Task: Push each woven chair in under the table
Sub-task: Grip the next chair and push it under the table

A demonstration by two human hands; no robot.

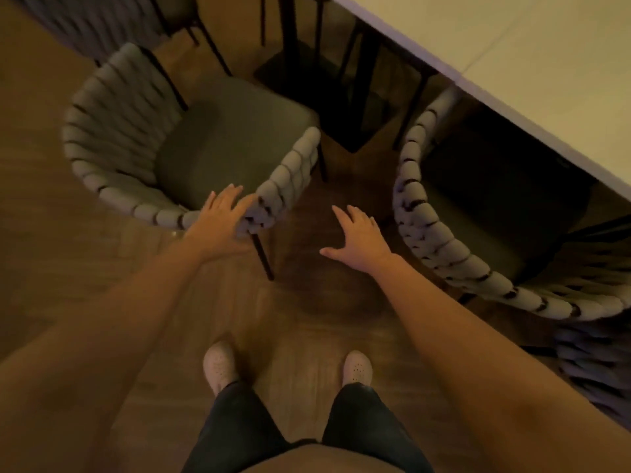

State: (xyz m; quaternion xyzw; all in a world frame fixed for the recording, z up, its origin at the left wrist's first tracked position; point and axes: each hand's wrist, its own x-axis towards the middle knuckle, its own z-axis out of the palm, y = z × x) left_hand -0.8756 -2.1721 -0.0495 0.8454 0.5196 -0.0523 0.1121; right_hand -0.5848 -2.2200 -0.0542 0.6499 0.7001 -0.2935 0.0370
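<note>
1. Under your left hand (222,221) sits the near woven chair (191,148), and it's standing well clear of the table (512,63) — seat fully out in the open, angled away from the edge.
2. Your left hand lies flat on that chair's woven rim at the corner, fingers spread, not wrapped around anything (a push contact, by the look of it, rather than a grip).
3. Your right hand (358,235) is open too, fingers splayed, hovering over the floor (102,268) in the gap between the two chairs and touching neither.
4. Over to your right, the second woven chair (478,233) has its seat front tucked beneath the table edge, though its curved back juts out — I'd call that one partly in.
5. Up in the far left corner, a blurred third chair (85,25) shows; how far in it is can't be made out.
6. My read: one chair clearly left to push, so the job's no more than partway through.
</note>
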